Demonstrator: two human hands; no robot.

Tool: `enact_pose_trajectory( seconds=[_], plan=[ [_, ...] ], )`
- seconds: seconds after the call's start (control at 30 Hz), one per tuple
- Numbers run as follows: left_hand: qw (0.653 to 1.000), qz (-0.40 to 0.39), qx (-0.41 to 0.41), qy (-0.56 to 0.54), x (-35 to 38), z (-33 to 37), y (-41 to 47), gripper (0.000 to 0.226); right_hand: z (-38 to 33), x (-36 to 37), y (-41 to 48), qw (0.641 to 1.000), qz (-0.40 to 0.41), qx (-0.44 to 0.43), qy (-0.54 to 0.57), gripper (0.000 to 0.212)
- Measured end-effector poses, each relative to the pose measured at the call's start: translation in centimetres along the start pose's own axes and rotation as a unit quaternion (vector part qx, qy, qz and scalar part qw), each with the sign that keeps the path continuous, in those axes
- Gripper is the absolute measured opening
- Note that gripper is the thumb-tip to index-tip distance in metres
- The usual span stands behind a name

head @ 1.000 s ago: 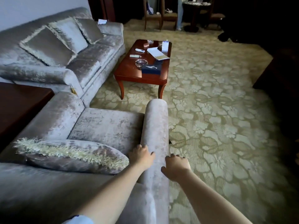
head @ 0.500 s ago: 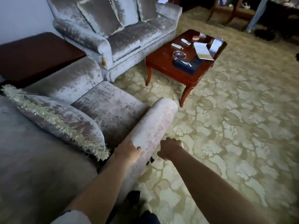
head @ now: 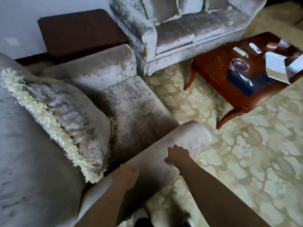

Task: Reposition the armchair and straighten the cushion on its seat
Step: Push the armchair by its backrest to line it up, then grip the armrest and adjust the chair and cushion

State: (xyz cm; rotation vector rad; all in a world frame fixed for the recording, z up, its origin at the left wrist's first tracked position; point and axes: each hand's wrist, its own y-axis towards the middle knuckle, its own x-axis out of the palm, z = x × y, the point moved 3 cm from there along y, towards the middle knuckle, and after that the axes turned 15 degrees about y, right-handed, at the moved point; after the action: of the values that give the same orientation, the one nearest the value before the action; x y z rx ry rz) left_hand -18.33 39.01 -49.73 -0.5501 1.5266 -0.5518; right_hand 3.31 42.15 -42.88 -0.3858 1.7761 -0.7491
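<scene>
A grey velvet armchair [head: 136, 102] fills the left and centre of the view, seen from behind its right side. A matching cushion [head: 68, 108] with a cream fringe leans tilted against the backrest. Both my hands grip the chair's right armrest [head: 188, 136]. My left hand [head: 127, 175] clasps the armrest near the backrest. My right hand [head: 177, 155] holds its outer side, closer to the rounded front end.
A grey sofa [head: 188, 30] stands beyond the armchair, with a dark wooden side table [head: 78, 30] in the corner between them. A red-brown coffee table [head: 229, 89] with small items on it stands to the right on the patterned carpet [head: 246, 161].
The view has swung left and closer, and the armchair looks turned relative to me. Both hands stay on the right armrest, and the right hand has slid nearer its front end.
</scene>
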Motion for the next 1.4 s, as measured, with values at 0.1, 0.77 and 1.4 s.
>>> enact_pose_trajectory(
  seconds=[0.1, 0.77, 1.4],
  plan=[
    [0.996, 0.010, -0.046, -0.070, -0.2, 2.4, 1.0, 0.045, 0.0, -1.4, 4.0, 0.998, -0.008, -0.060, -0.004, 0.047],
    [0.980, -0.126, -0.107, -0.112, -0.8, 14.0, 17.2, 0.060, 2.3, 2.4, 23.2, 0.982, -0.108, -0.124, -0.098, 0.058],
    [0.986, -0.115, -0.080, -0.090, 1.8, 14.7, 13.9, 0.063, 4.3, 4.4, 20.3, 0.982, -0.147, -0.083, -0.084, 0.061]
  ],
)
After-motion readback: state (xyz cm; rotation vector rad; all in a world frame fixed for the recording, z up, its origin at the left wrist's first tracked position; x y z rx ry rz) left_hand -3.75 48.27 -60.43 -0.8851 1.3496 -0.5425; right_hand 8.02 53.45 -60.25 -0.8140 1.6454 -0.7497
